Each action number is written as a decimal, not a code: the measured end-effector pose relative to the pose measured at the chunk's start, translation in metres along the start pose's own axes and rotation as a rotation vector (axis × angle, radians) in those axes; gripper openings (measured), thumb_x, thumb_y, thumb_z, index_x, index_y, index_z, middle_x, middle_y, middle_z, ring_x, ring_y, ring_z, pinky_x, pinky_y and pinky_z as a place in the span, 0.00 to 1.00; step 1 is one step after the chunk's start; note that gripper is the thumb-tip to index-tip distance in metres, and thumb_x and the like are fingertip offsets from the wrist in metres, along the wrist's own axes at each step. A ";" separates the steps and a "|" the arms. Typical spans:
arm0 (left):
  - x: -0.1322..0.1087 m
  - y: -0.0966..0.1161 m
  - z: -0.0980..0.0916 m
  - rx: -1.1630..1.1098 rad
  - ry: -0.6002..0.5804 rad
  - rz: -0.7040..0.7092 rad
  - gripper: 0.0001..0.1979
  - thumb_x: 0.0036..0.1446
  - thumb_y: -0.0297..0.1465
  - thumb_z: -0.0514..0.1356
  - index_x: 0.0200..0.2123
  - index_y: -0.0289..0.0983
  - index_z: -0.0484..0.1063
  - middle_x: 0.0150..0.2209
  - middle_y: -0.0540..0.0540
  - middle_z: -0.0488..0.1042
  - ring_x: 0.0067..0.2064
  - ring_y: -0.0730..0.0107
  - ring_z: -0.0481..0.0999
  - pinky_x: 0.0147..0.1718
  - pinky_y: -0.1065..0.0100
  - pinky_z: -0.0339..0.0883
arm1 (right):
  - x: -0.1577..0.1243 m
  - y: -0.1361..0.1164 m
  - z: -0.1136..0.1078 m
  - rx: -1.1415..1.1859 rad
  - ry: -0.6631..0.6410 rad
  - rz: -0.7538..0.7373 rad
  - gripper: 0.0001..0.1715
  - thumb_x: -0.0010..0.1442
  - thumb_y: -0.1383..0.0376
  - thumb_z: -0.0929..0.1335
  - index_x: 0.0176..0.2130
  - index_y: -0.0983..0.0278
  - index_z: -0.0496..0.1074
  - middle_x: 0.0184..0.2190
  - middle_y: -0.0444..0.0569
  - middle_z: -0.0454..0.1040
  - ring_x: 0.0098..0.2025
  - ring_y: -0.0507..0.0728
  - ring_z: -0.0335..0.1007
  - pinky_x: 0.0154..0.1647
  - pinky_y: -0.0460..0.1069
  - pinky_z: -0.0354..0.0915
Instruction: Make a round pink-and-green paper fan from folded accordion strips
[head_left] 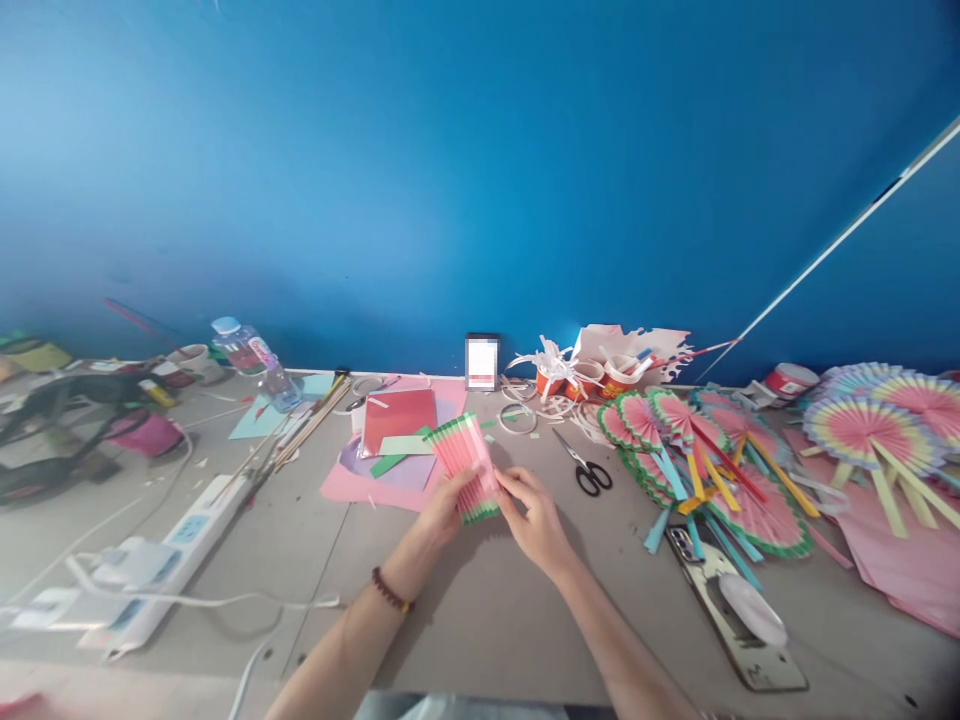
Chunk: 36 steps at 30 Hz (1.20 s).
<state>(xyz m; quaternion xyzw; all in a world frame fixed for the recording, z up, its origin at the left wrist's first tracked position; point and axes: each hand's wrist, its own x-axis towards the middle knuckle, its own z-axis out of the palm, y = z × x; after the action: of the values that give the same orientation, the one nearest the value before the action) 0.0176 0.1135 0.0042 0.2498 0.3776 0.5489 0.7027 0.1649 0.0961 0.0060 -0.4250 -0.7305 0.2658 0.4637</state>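
Observation:
Between my hands, above the grey table, is a pleated pink paper strip [463,447] with green ends, folded like an accordion. My left hand [448,503] is closed on its lower left side, with the thumb lying across the pleats. At the right edge of the pleated paper, my right hand [531,512] pinches with thumb and fingertips. Behind them lie a red paper packet [400,415], green strips [396,462] and pink and purple sheets [346,478]. A pair of black-handled scissors [589,470] rests to the right of my hands.
Finished paper fans [757,500] and pastel rosettes [870,430] pile up on the right. A phone [739,610] lies near the front right. At left are a power strip [180,545] with cables and a tilted water bottle [259,362]. Cups [619,380] stand along the blue wall.

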 end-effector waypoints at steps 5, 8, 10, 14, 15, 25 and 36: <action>0.000 -0.002 0.001 0.035 -0.025 0.064 0.12 0.44 0.32 0.68 0.34 0.36 0.75 0.32 0.45 0.79 0.34 0.62 0.77 0.36 0.64 0.69 | -0.001 0.007 0.004 0.076 0.113 0.113 0.14 0.60 0.63 0.63 0.43 0.62 0.75 0.36 0.51 0.76 0.37 0.56 0.73 0.37 0.48 0.70; 0.000 -0.003 0.001 0.061 -0.023 0.065 0.12 0.43 0.32 0.68 0.33 0.34 0.75 0.32 0.43 0.79 0.33 0.61 0.77 0.37 0.63 0.69 | -0.001 0.012 0.006 0.107 0.143 0.183 0.13 0.57 0.62 0.66 0.40 0.62 0.77 0.36 0.51 0.78 0.34 0.56 0.74 0.37 0.50 0.70; 0.001 -0.003 0.001 0.064 -0.011 0.061 0.13 0.43 0.33 0.68 0.33 0.34 0.75 0.31 0.43 0.79 0.33 0.62 0.77 0.36 0.63 0.69 | -0.002 0.014 0.007 0.122 0.147 0.243 0.13 0.56 0.61 0.67 0.38 0.63 0.77 0.34 0.50 0.79 0.33 0.57 0.75 0.37 0.50 0.71; 0.000 -0.002 0.003 0.040 -0.005 0.062 0.12 0.43 0.33 0.68 0.32 0.33 0.74 0.30 0.44 0.78 0.30 0.65 0.77 0.33 0.66 0.70 | -0.002 0.012 0.008 0.160 0.146 0.322 0.13 0.54 0.59 0.68 0.36 0.64 0.77 0.32 0.50 0.79 0.32 0.57 0.75 0.35 0.49 0.71; -0.001 -0.002 0.004 0.035 -0.004 0.067 0.12 0.43 0.33 0.68 0.31 0.33 0.74 0.29 0.44 0.78 0.30 0.66 0.76 0.33 0.66 0.70 | -0.002 0.011 0.007 0.154 0.150 0.315 0.13 0.54 0.59 0.68 0.35 0.64 0.77 0.31 0.50 0.79 0.31 0.56 0.75 0.34 0.48 0.71; 0.000 -0.005 0.002 0.054 0.000 0.075 0.12 0.42 0.33 0.69 0.31 0.34 0.74 0.29 0.44 0.77 0.31 0.66 0.76 0.33 0.67 0.69 | -0.003 0.009 0.006 0.129 0.216 0.238 0.11 0.56 0.60 0.68 0.33 0.63 0.77 0.31 0.50 0.76 0.32 0.55 0.72 0.34 0.48 0.69; -0.006 0.000 0.007 0.090 0.015 0.045 0.10 0.45 0.34 0.68 0.28 0.35 0.73 0.26 0.47 0.76 0.28 0.69 0.74 0.30 0.69 0.67 | -0.003 -0.006 0.004 -0.036 0.323 0.027 0.11 0.61 0.63 0.65 0.34 0.62 0.76 0.27 0.48 0.73 0.30 0.54 0.70 0.33 0.47 0.67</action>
<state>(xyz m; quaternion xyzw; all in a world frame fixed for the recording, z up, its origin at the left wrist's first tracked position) 0.0221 0.1086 0.0100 0.2856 0.4013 0.5488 0.6754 0.1598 0.0905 0.0076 -0.4801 -0.6453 0.1871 0.5640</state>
